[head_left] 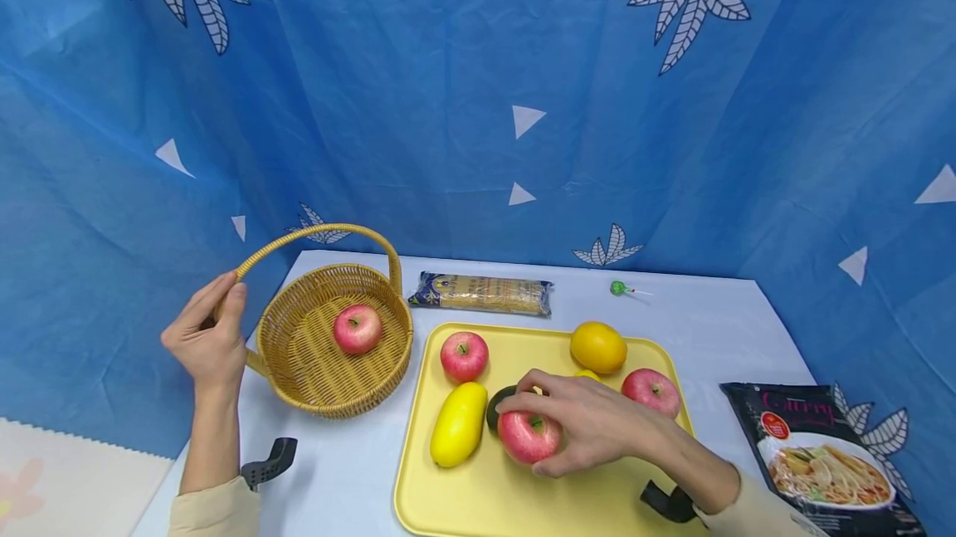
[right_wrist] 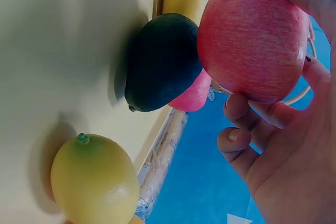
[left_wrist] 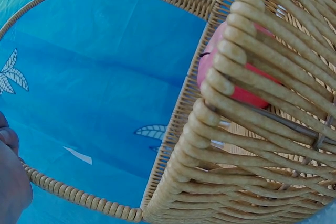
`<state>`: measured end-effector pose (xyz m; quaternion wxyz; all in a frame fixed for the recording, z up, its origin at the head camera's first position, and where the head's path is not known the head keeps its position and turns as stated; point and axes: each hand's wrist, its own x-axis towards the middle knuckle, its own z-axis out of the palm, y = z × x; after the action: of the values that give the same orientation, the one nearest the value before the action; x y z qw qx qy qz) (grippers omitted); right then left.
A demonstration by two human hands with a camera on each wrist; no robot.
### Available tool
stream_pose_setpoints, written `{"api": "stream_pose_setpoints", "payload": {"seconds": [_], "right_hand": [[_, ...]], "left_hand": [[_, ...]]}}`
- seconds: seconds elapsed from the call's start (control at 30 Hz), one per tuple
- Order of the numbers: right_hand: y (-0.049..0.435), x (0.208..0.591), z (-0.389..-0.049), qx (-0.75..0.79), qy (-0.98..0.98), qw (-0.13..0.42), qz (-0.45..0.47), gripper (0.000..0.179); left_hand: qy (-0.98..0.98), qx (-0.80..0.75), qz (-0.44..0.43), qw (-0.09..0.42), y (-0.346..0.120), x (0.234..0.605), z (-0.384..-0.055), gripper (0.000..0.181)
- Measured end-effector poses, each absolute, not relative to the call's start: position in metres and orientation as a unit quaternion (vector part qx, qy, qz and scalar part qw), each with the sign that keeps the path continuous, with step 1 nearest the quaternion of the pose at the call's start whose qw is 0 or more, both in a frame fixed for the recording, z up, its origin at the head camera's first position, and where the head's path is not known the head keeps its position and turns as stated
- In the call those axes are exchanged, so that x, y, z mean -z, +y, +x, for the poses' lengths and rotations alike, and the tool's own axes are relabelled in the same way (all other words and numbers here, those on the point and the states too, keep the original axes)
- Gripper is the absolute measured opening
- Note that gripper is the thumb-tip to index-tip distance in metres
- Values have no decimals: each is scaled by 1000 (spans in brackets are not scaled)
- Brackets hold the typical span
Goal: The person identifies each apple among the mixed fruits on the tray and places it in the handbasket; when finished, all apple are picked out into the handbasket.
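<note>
My left hand [head_left: 212,334] grips the arched handle of a wicker basket [head_left: 272,363] at the left of the table. Inside the basket lies one red apple [head_left: 358,329]. Over the yellow tray [head_left: 418,512], my right hand [head_left: 590,421] holds another red apple [head_left: 529,437] between thumb and fingers; the right wrist view shows this apple [right_wrist: 252,40] raised off the tray surface. Partly hidden behind it is a dark green avocado-like fruit [right_wrist: 163,61]. Left of that lies a yellow mango [head_left: 459,425], with a red apple [head_left: 464,356] just behind.
At the tray's right stand an orange-yellow fruit [head_left: 598,347] and a red apple [head_left: 651,392]; a yellow lemon-like fruit [right_wrist: 94,179] is mostly covered by my right hand in the head view. Behind the tray are a noodle packet [head_left: 481,294] and green lollipop [head_left: 620,288]. A black curry packet [head_left: 814,446] lies right.
</note>
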<state>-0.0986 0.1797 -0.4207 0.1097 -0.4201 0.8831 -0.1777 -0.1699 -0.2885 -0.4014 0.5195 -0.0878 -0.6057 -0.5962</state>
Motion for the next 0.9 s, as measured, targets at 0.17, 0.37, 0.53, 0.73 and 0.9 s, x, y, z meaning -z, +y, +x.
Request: {"api": "stream_pose_setpoints", "payload": {"seconds": [0.17, 0.37, 0.53, 0.73, 0.9], "right_hand": [[175, 421, -101, 181, 881, 107, -424, 71], [171, 418, -104, 170, 888, 107, -414, 70], [168, 415, -106, 166, 895, 110, -400, 71], [166, 415, -108, 173, 895, 107, -397, 71], [165, 415, -110, 181, 893, 106, -398, 71]], "left_hand": [[-604, 597, -89, 520, -289, 402, -170, 17], [-609, 590, -90, 523, -288, 399, -169, 17], [-611, 587, -88, 524, -288, 400, -169, 17], [-612, 587, -83, 523, -290, 403, -171, 17], [-611, 591, -81, 521, -291, 405, -172, 18]]}}
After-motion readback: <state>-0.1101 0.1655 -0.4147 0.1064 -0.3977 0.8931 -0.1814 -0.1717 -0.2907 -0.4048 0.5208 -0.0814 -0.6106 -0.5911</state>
